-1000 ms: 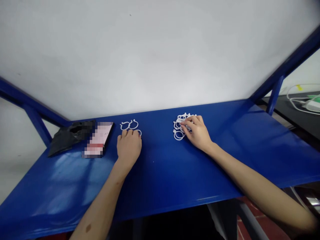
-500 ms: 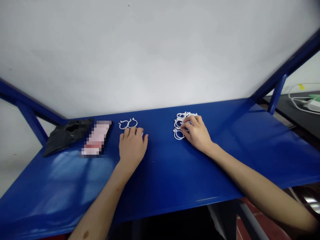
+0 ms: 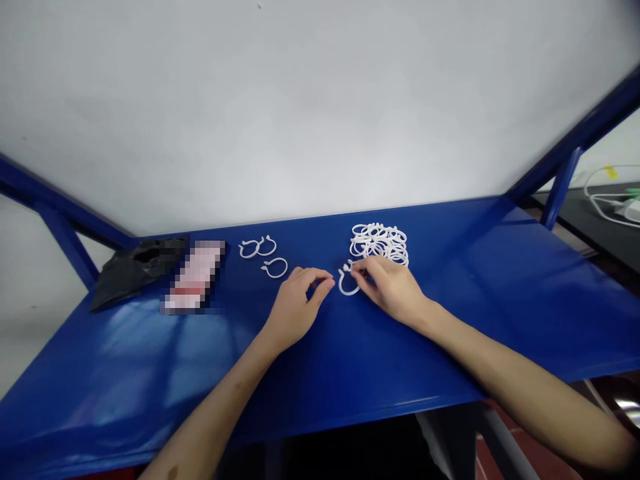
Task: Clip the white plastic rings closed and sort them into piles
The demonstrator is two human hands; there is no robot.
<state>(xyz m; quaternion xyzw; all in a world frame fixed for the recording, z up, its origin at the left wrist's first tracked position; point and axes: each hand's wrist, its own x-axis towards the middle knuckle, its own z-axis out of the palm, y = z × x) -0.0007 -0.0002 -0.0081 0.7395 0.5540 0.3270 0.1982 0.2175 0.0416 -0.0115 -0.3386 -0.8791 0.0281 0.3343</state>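
Observation:
My right hand (image 3: 393, 287) pinches a white shower curtain ring (image 3: 349, 290) between thumb and fingertips, near the ring's knobbed ends; this ring is unclasped. Just left of it is my left hand (image 3: 300, 300), empty, its thumb and forefinger curved with a small gap between the tips. Behind my right hand lies a pile of several white curtain rings (image 3: 380, 235), partly overlapping. On the left, beyond my left hand, a single open ring (image 3: 277, 268) rests in front of two more rings (image 3: 257, 247) that touch each other.
A blue table (image 3: 320, 373) carries everything and backs onto a pale wall (image 3: 310, 120). At its left lie a black plastic bag (image 3: 133, 273) and a blurred-out pink item (image 3: 195, 277). Blue frame bars slope at both sides. A white cable (image 3: 607, 212) lies on a dark surface at right.
My right hand has drawn one ring out of the pile, towards me and left. My left hand has moved right, away from the ring it was over, which now shows on the table.

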